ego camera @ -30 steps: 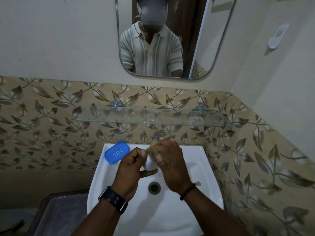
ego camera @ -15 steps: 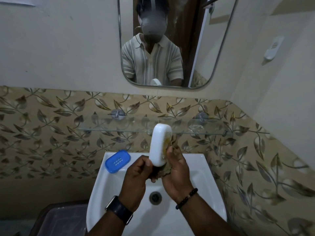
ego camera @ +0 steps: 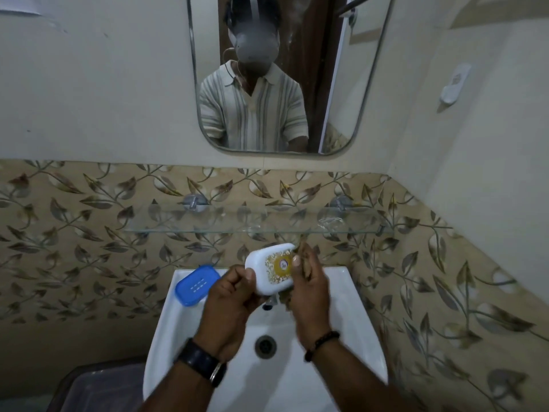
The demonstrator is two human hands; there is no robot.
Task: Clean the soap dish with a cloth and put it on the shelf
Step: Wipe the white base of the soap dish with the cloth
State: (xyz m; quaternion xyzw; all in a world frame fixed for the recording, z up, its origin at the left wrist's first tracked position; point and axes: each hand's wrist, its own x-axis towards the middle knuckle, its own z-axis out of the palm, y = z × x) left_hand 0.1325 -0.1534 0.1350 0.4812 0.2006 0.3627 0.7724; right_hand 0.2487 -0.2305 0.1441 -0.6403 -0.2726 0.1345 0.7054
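Far left, low: corner of a dark bin [ego camera: 98, 388] beside the basin, contents unclear.

On the basin's [ego camera: 350, 292] back-left rim sits a blue slotted tray [ego camera: 196, 285], flat and untouched by either hand. I take it for the soap dish's inner part, but I can't confirm that.

Left hand [ego camera: 228, 304], watch [ego camera: 205, 362] on the wrist: fingers curled in, thumb pressing the near-left edge of the white soap dish [ego camera: 269, 270]. It carries the dish above the basin, just under the shelf line, tilted so the face with the gold label looks at me.

Right hand [ego camera: 309, 295], bead bracelet [ego camera: 322, 343] on the wrist: closed around a bunched brownish cloth [ego camera: 303, 251], thumb laid on the label. The cloth shows above and below the palm and seems to press against the dish's right side. This hand is blurred, so I can't tell how much cloth touches the surface.

Above: the glass shelf [ego camera: 178, 226] on two metal brackets, nothing standing on it that I can make out. The mirror [ego camera: 350, 84] over it shows the person's striped shirt.

My read: wiping stage, mid-task. The visible face looks clean; the underside and interior are hidden, so I can't call the wipe finished. Left to do: finish wiping, free the dish from the cloth, set it on the shelf directly above. Whether the blue tray belongs to the job, I can't say.
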